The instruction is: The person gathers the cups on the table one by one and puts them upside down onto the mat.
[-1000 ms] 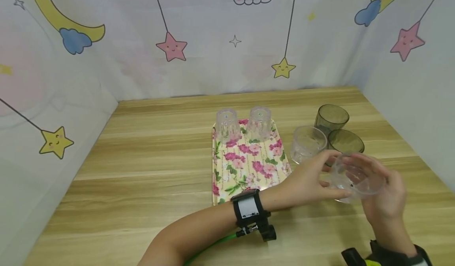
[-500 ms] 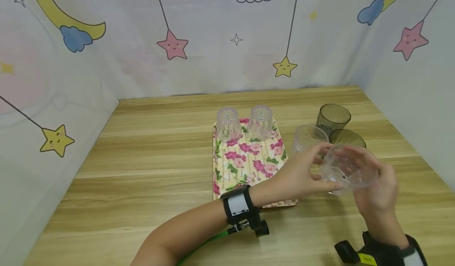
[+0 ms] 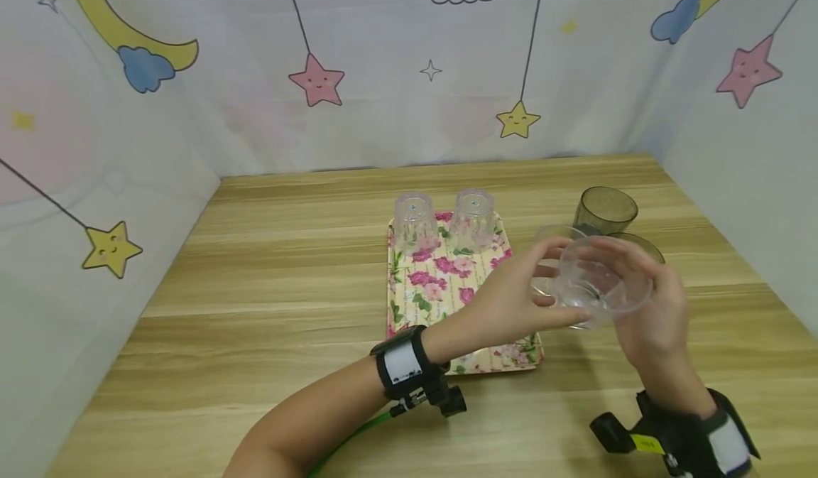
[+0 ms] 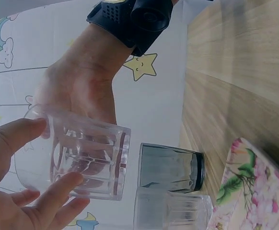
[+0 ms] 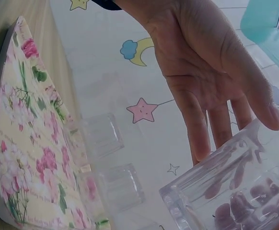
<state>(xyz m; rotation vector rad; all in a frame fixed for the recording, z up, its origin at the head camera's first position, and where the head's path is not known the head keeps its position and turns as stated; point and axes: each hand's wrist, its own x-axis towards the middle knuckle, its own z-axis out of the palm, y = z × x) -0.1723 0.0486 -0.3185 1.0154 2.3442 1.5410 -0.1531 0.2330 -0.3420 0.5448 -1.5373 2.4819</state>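
A clear glass [image 3: 603,290] is held in the air between both hands, its rim up and tipped towards the head camera. My left hand [image 3: 501,304] grips its left side, with thumb and fingers pressed to the wall, as the left wrist view shows. On the other side my right hand [image 3: 655,314] curls round the glass; its fingers show through the clear wall. Left of the hands lies a floral tray [image 3: 405,307]. Two clear tumblers, a left one [image 3: 414,224] and a right one [image 3: 473,222], stand upside down at its far end.
Behind the hands stand a smoky cup [image 3: 605,210], a second smoky cup [image 3: 648,246] mostly hidden, and another clear glass [image 3: 554,233] partly covered by the left hand. Patterned cloth walls [image 3: 383,137] border the wooden table [image 3: 275,251]. A green cable [image 3: 351,439] trails from the left wrist.
Both hands have carried the clear glass leftward and slightly up in the head view, closer to the tray. Their hold looks the same. The tray and standing cups stay in place.
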